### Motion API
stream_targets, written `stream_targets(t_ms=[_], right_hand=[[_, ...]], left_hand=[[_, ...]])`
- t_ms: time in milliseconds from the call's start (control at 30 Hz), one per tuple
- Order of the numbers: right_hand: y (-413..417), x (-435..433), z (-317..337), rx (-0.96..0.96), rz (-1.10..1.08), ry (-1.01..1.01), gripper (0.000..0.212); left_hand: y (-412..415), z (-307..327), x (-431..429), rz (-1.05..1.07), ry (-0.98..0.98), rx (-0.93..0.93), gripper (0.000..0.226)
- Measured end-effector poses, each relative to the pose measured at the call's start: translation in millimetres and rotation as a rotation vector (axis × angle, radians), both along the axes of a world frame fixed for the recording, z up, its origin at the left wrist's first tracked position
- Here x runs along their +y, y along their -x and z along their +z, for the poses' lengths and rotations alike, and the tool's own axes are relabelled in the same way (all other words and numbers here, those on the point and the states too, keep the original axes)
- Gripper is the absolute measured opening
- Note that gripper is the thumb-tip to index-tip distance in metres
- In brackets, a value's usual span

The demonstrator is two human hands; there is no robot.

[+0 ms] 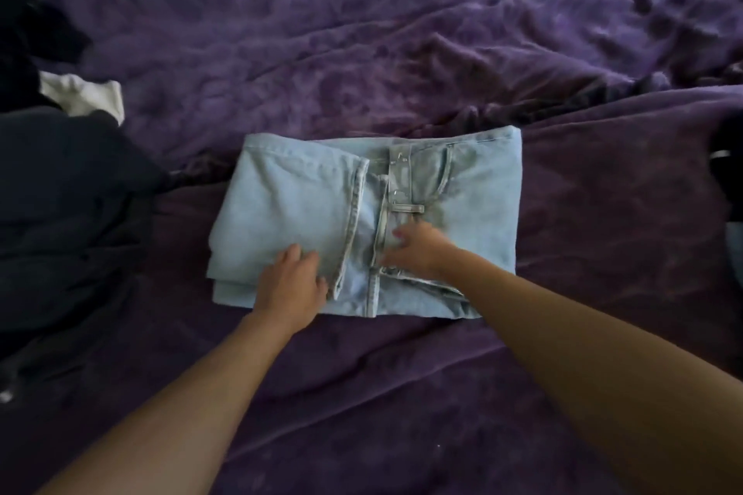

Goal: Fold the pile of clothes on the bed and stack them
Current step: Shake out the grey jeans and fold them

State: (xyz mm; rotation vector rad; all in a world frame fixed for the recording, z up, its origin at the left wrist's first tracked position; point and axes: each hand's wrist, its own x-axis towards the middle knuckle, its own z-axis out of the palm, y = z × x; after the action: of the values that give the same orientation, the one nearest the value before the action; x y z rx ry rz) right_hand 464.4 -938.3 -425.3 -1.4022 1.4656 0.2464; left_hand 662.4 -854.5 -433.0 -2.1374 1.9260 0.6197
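A pair of light blue jeans lies folded into a rectangle in the middle of the purple bed cover. My left hand rests flat on the near left part of the jeans, fingers spread, beside a hem edge. My right hand presses palm down on the jeans near the waistband and belt loops, fingers apart. Neither hand grips the fabric. A heap of dark clothes lies at the left of the bed, with a white garment showing behind it.
The purple cover is rumpled into ridges toward the back and right. A dark object sits at the right edge of the view. More black fabric lies at the far left.
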Motion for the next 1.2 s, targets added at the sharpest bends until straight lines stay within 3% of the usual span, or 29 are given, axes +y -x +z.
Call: stream_targets(t_ms=[100,167,200,233,300,367,500,567,633,700,833,967,1067,1133,1200], right_hand=[[36.7,1.3,-3.7,0.008,-0.284,0.321,0.028],[79.7,-6.5,-4.4,0.242,-0.462,0.594,0.03],[100.4,-9.9,-5.8,0.327,-0.536,0.623,0.039],[115.6,-12.5,-8.5,0.35,-0.619,0.561,0.049],[127.0,-12.2,-17.5,0.211,-0.797,0.313,0.064],[123.0,-5.0,-28.7,0.04,-0.88,0.138,0.062],[103.4,7.9,-20.2,-0.022,-0.786,0.391,0.041],[84.3,8.5,6.8,-0.08,-0.715,0.516,0.038],[53.3,6.2,37.6,-0.19,-0.633,0.554,0.044],[13.6,0.1,61.4,-0.231,-0.498,0.532,0.056],[-88.2,-12.2,77.1,-0.031,-0.143,0.546,0.071],[-183.8,-1.1,49.4,-0.091,0.032,0.369,0.068],[-207.1,14.6,21.2,-0.189,0.099,0.167,0.064],[-191.4,23.6,8.9,-0.242,0.01,0.3,0.051],[-158.3,30.1,-1.2,-0.161,-0.107,0.564,0.044]], left_hand=[[7.1,-4.5,1.6,-0.017,0.028,0.071,0.045],[24.7,-11.1,3.0,-0.089,0.016,0.101,0.06],[35.1,-16.1,4.4,-0.13,-0.021,0.1,0.067],[44.9,-21.2,6.6,-0.163,-0.077,0.087,0.073],[59.0,-31.8,10.1,-0.194,-0.2,0.052,0.083],[62.6,-39.5,10.2,-0.201,-0.266,0.041,0.086],[43.8,-39.4,6.3,-0.232,-0.263,0.12,0.074],[26.4,-33.1,4.0,-0.192,-0.199,0.282,0.061],[8.5,-21.2,2.2,0.045,-0.144,0.576,0.046],[-14.1,-7.4,2.4,0.339,-0.051,0.75,0.03],[-84.9,5.2,16.3,0.64,0.197,0.667,0.023],[-144.0,4.3,35.7,0.78,0.2,0.609,0.018],[-168.6,1.7,42.1,0.847,0.247,0.53,0.018],[-172.1,2.9,38.2,0.809,0.283,0.436,0.019],[-162.6,8.0,25.8,0.74,0.303,0.379,0.026]])
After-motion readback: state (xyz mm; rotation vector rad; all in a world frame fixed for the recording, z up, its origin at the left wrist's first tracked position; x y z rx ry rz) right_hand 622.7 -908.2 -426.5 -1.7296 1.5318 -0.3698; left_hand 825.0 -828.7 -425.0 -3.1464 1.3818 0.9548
